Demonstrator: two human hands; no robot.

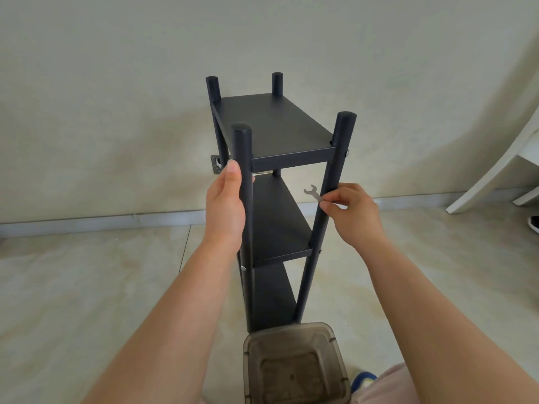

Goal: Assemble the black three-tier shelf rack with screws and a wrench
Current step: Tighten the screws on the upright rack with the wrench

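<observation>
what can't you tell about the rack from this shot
Head view only:
- Rack feet: hidden behind the bin.
- Left hand fingers: hidden round the front-left post.
- Screws: too small to judge tightness.
- Wrench handle: covered by the right hand.

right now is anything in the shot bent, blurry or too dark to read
Head view: wide-angle bending curves the baseboard and splays the rack posts; soft even light, no glare; the wrench reads sharp, though the rack's black shelves lose detail and the brown bin is slightly soft.
</observation>
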